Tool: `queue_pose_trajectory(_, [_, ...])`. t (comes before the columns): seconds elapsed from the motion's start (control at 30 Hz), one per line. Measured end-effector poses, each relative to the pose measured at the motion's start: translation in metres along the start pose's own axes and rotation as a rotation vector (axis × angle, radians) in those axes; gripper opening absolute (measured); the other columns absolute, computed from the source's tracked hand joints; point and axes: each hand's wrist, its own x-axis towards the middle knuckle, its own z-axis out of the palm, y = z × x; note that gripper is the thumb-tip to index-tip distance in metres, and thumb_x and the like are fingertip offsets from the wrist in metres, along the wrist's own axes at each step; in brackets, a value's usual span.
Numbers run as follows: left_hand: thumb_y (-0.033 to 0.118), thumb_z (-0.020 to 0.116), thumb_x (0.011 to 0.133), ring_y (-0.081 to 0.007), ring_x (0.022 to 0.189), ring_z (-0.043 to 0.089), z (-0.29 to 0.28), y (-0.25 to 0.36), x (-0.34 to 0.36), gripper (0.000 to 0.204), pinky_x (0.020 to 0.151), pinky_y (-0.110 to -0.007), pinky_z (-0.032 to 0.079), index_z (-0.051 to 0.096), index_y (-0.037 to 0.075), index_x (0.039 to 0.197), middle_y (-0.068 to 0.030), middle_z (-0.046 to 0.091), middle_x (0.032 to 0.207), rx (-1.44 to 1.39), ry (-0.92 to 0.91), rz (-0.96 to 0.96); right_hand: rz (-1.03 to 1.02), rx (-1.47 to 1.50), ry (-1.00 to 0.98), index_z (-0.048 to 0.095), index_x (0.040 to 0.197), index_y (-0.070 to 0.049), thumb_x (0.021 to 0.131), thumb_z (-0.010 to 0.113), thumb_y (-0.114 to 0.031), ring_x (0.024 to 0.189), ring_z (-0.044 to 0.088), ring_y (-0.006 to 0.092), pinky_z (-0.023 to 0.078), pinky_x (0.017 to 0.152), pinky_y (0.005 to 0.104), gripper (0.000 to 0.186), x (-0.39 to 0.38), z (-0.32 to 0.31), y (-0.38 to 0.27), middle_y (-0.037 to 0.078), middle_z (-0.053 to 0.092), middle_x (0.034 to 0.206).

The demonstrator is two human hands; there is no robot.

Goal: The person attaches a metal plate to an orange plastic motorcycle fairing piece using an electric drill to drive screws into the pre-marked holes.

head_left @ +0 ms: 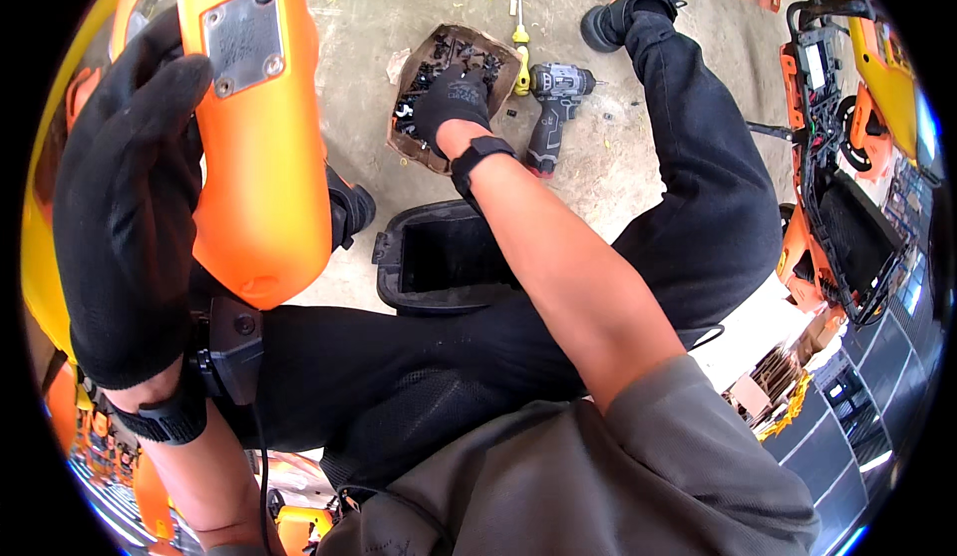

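My left hand [130, 217], in a black glove, grips the side of an orange plastic body part [259, 177], fingers curled near its metal plate [241, 41] with bolts at the corners. My right hand [454, 103], also gloved, reaches into an open cardboard box [407, 142] of small black hardware; its fingertips are down among the pieces and hard to make out. Just right of the box lie a yellow-handled screwdriver [520, 43] and a grey cordless drill [553, 108].
A black plastic bin [391, 257] sits below the box, beside my legs [698, 197]. Partly assembled orange and yellow machinery [877, 108] stands at the right, with cardboard [748, 397] lower down. More orange and yellow parts [55, 287] crowd the left rim.
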Motion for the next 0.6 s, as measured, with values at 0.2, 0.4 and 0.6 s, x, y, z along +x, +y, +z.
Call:
queue_pose_trajectory(0.2, [0.011,0.05,0.103,-0.0298,0.144,0.039,0.006,-0.003,-0.005,0.032,0.117,-0.042,0.034,0.061,0.003,0.132,-0.0173,0.042,0.155,-0.079,0.03,-0.102,0.055,0.009,0.183,0.039,0.143,0.004,0.079,0.073,-0.031,0.139,0.038,0.0425,0.031,0.116,0.0454,0.081,0.032,0.017,0.017,0.029,0.037,0.149])
queue_pose_trajectory(0.4, [0.018,0.054,0.102,-0.0261,0.142,0.042,0.018,0.016,0.008,0.042,0.116,-0.039,0.035,0.053,0.002,0.141,-0.0161,0.04,0.156,-0.153,0.09,-0.28,-0.257,-0.042,0.113,0.054,0.131,0.001,0.084,0.063,-0.022,0.134,0.044,0.0399,0.035,0.113,0.0432,0.053,-0.004,0.04,0.008,0.028,0.046,0.142])
queue_pose_trajectory(0.6, [0.021,0.053,0.102,-0.025,0.143,0.041,-0.003,0.001,-0.002,0.048,0.116,-0.039,0.034,0.048,0.003,0.145,-0.015,0.036,0.159,-0.021,-0.056,-0.157,-0.31,-0.173,-0.152,0.064,0.122,-0.002,0.089,0.06,-0.024,0.126,0.053,0.0366,0.041,0.108,0.0423,0.04,-0.018,0.037,-0.01,0.024,0.058,0.131])
